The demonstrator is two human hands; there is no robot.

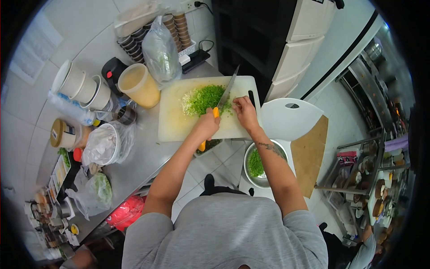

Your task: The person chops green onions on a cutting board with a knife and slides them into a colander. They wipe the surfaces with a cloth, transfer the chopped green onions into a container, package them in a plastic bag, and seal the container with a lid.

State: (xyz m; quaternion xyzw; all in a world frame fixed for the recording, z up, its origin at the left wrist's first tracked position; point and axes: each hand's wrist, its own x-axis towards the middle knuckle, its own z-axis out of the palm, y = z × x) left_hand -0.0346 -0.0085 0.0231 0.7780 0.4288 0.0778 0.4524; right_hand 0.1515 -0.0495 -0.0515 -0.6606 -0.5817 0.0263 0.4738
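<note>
A chef's knife (227, 91) with a yellow handle is gripped in my left hand (207, 125). Its blade points up and away over the board, along the right edge of a pile of finely chopped green onion (208, 99). Paler bits lie on the pile's left side. All of this is on a white cutting board (174, 125). My right hand (246, 114) is at the board's right side, fingers curled together beside the scattered green bits. Whether anything is between those fingertips I cannot make out.
Below the board, a metal bowl (255, 164) holds more chopped greens. A tub of yellowish contents (139, 85) and a plastic bag (161, 54) stand behind and left. White containers (85, 85) and a bag-lined tub (105, 143) line the steel counter. A person (358, 251) is at lower right.
</note>
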